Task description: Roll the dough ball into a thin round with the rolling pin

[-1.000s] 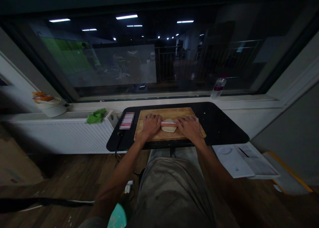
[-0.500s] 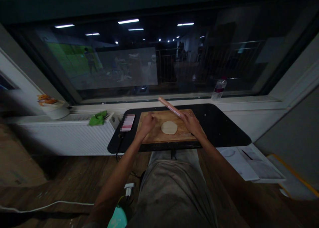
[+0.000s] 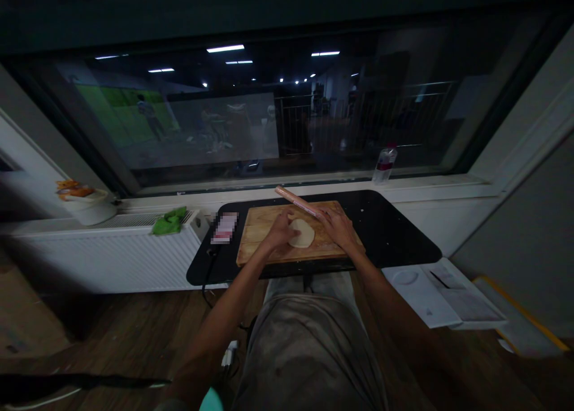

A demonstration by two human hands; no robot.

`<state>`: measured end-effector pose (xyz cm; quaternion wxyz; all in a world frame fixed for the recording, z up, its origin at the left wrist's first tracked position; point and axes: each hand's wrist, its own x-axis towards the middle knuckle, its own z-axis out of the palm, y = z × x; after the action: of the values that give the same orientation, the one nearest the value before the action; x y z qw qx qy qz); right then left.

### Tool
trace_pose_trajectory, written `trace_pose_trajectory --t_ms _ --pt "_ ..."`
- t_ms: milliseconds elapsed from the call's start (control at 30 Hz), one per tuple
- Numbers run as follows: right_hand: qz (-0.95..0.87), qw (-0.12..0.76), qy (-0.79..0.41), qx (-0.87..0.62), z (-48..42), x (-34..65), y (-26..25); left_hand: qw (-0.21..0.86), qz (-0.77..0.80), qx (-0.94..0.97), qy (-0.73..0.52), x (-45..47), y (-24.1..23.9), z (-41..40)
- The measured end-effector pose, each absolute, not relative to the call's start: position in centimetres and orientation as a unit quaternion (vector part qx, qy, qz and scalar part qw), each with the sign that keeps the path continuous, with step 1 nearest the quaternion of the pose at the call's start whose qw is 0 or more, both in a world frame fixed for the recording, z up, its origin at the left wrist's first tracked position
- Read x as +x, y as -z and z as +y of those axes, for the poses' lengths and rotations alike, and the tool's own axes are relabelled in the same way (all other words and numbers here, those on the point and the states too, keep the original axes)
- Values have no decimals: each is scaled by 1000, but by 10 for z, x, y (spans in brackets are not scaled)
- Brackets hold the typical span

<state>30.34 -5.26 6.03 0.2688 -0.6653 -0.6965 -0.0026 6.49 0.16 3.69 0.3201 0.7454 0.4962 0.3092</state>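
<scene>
A flat round of pale dough [image 3: 302,235] lies on a wooden cutting board [image 3: 255,234] set on a black table [image 3: 394,237]. My left hand [image 3: 281,231] rests on the dough's left edge with its fingers curled over it. My right hand [image 3: 334,226] is closed round a thin pink rolling pin [image 3: 293,200], which points up and away to the left, lifted off the dough.
A blurred pink card-like object [image 3: 223,228] lies on the table left of the board. A green cloth [image 3: 169,221] sits on the radiator, a white bowl [image 3: 89,206] on the sill at left, a plastic bottle [image 3: 383,165] on the sill at right. Papers [image 3: 442,294] lie on the floor.
A second ago both hands pressed the rolling pin across the dough. My right hand lifted the pin clear, and my left hand let go and moved onto the dough.
</scene>
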Motion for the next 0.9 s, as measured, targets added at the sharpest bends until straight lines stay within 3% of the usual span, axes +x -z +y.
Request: trace_pose_trajectory --t_ms 233,367,467,700,800,900 --pt "-681 307 -21 -664 -50 307 -54 404 360 754 -374 51 -56 38" --pt "-667 330 -62 -665 -53 309 -58 486 256 790 -272 50 -65 73" --pt "-664 346 -77 -658 -58 309 -62 488 241 813 -206 59 -63 89" --pt "-661 338 -94 -664 -60 311 -63 449 190 854 -183 80 -59 82" --pt "-673 326 -97 -657 -61 312 -64 397 227 852 -254 75 -61 69" --pt "-685 296 -73 -662 -60 311 -64 276 338 817 -377 60 -69 58"
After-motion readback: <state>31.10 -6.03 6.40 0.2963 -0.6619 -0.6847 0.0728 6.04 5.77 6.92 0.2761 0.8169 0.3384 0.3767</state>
